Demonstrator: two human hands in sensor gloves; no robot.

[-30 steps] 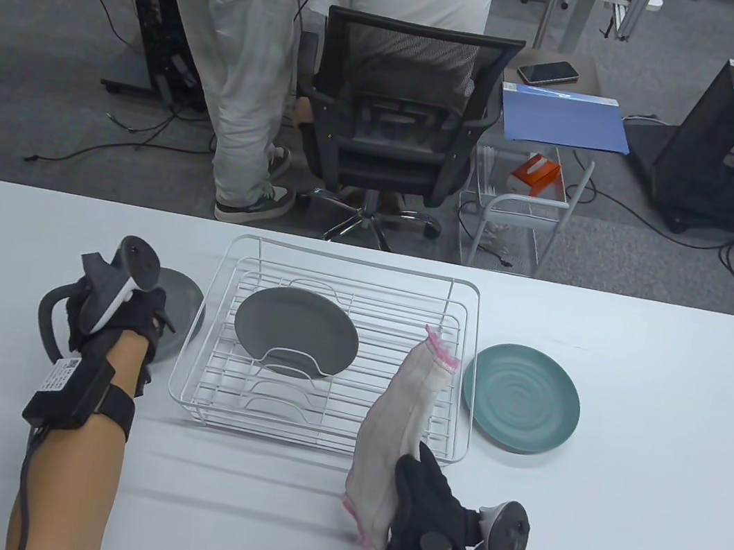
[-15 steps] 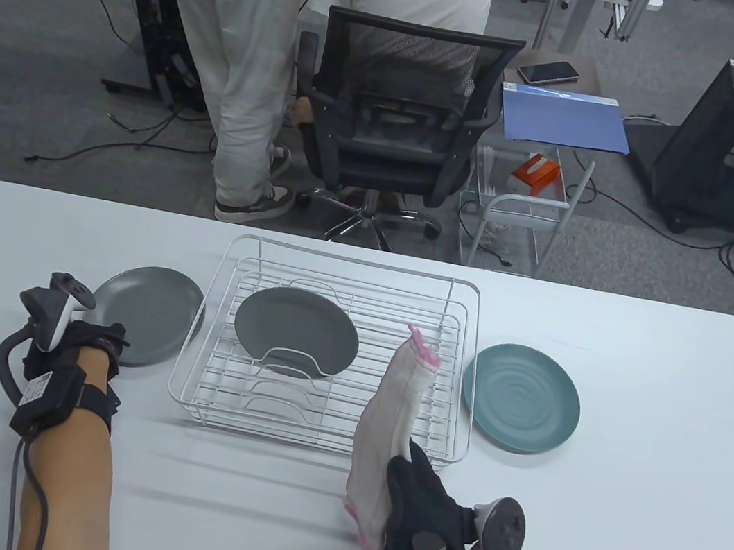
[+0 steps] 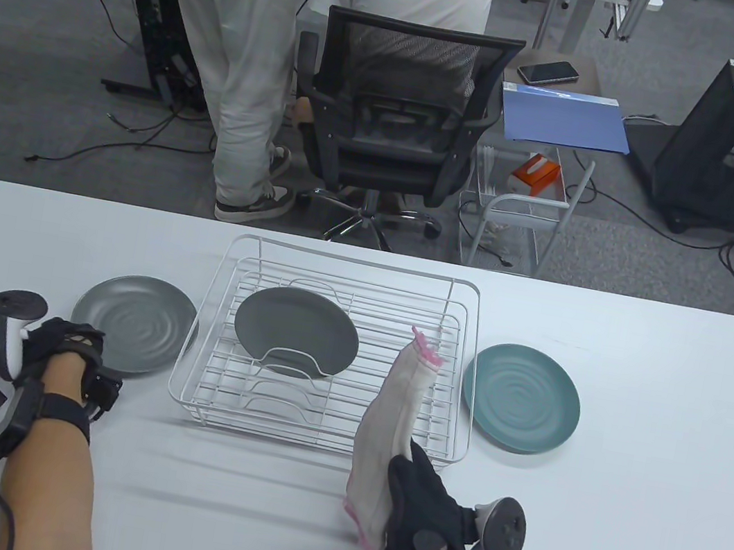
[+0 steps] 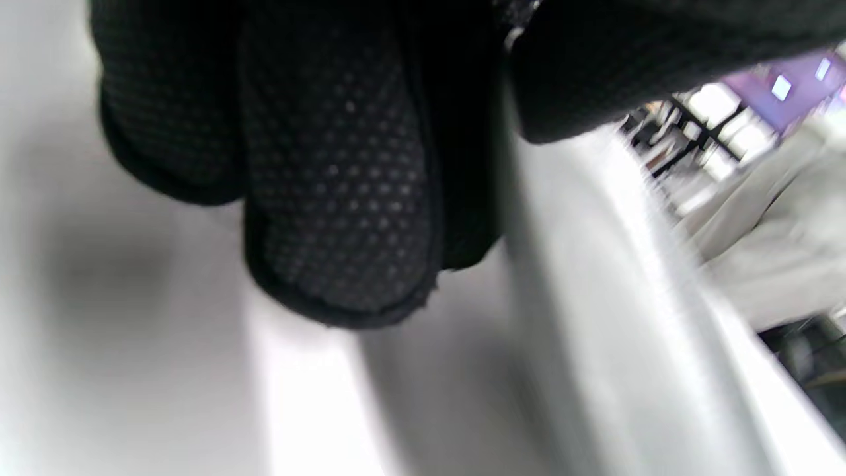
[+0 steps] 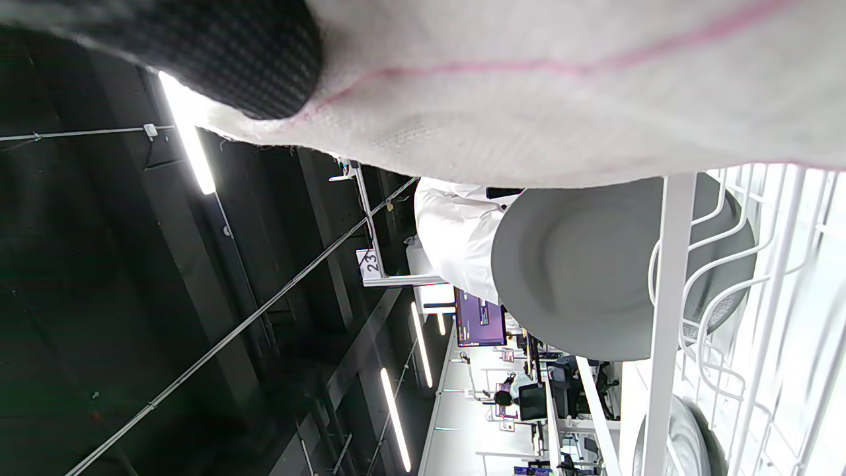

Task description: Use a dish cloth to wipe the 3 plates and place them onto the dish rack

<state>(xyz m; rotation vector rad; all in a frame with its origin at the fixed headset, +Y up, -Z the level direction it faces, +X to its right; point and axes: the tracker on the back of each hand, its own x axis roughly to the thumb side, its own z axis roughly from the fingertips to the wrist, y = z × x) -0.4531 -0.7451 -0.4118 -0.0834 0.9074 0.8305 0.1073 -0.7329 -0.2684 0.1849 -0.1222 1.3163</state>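
A grey plate lies flat on the table left of the white wire dish rack. A second grey plate leans in the rack's slots and also shows in the right wrist view. A teal plate lies to the rack's right. My left hand hovers low beside the left plate's near-left edge, its fingers hanging loosely over the table and holding nothing. My right hand grips a white dish cloth with pink trim and holds it upright in front of the rack.
Past the far table edge stand a black office chair, a person in white trousers and a small wire cart. The rack's front rim stands close to the cloth.
My left hand has drawn back from over the left grey plate toward the near-left, leaving that plate uncovered and flat. The right hand and cloth have barely shifted.
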